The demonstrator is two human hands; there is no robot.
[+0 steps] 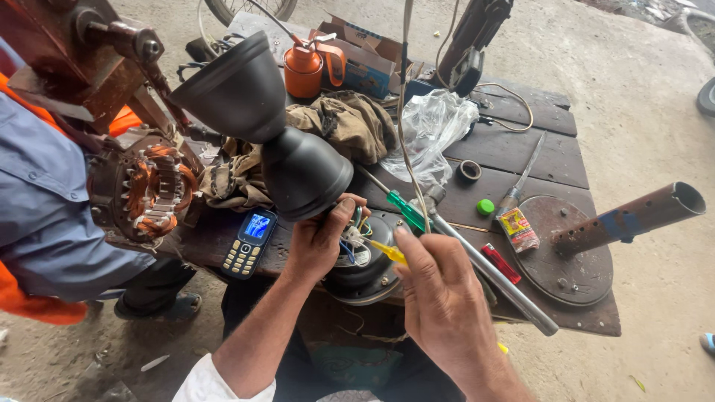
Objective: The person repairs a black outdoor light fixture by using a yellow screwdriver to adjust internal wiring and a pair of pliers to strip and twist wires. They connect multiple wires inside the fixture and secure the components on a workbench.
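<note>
My left hand grips the lower black cone cover on a fan rod, thumb against its rim, just above the black fan motor. A second black cone sits higher on the same rod, tilted left. My right hand holds a yellow-handled screwdriver whose tip points at the bundle of coloured wires on top of the motor. A green-handled screwdriver lies just beyond the wires.
On the dark wooden workbench lie a keypad phone, a crumpled rag, a clear plastic bag, an orange oil can, a round metal plate with a rusty pipe, and a red lighter. Another person's blue sleeve is beside a copper-wound stator at left.
</note>
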